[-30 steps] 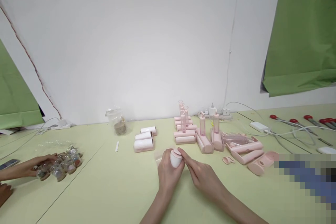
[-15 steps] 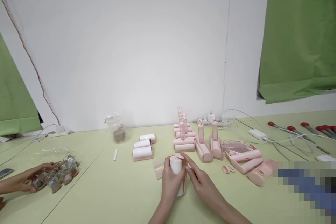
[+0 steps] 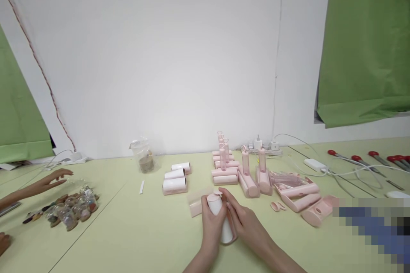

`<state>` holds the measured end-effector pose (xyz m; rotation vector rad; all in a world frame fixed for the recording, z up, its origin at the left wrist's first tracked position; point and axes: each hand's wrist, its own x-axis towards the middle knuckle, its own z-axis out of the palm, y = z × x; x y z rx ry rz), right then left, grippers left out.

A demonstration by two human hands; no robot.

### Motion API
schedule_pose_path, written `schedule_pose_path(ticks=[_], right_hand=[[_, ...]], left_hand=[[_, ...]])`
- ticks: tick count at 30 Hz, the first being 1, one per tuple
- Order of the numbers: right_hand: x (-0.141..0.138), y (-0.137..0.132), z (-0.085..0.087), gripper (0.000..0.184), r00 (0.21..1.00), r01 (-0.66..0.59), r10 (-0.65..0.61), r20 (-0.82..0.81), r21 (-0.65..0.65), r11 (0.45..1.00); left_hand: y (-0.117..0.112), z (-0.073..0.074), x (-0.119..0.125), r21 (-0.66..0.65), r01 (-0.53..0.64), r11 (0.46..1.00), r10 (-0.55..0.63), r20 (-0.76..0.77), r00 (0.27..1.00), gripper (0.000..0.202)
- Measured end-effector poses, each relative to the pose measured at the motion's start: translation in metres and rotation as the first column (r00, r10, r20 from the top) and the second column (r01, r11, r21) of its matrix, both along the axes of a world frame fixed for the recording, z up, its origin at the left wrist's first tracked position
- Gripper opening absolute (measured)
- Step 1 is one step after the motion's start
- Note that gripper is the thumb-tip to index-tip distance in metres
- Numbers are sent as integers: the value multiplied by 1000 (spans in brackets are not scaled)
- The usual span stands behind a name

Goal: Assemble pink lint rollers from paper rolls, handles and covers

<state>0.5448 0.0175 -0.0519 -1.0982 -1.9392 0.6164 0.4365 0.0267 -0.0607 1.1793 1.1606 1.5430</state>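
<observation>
My left hand (image 3: 212,226) is wrapped round a white lint roll with a pink end (image 3: 217,207), low in the middle of the view. My right hand (image 3: 244,222) presses against the same roll from the right, fingertips at its top end. The roll tilts, its lower end near the yellow-green table (image 3: 144,234). A small pale pink piece (image 3: 194,206) lies just left of my hands.
Behind stand white rolls (image 3: 175,177), stacked pink rollers (image 3: 224,169) and pink handle parts (image 3: 301,194). A plastic bag (image 3: 142,157) sits near the wall. Another person's hand (image 3: 48,180) hovers over small glass bottles (image 3: 70,209) at left. Red-handled tools (image 3: 368,158) and cables lie right.
The roll has tipped lower in my hands, more of its length showing. The other person's hand lifted off the bottles and moved back left.
</observation>
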Motion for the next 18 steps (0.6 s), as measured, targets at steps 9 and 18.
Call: schedule_pose_path(ticks=[9, 18], right_hand=[[21, 22, -8, 44, 961, 274, -270, 51, -94, 957], [40, 18, 9, 25, 881, 355, -289, 374, -122, 927]], left_hand=[[-2, 12, -8, -33, -14, 999, 21, 225, 974, 34], [8, 34, -50, 96, -122, 988, 149, -378, 914, 23]])
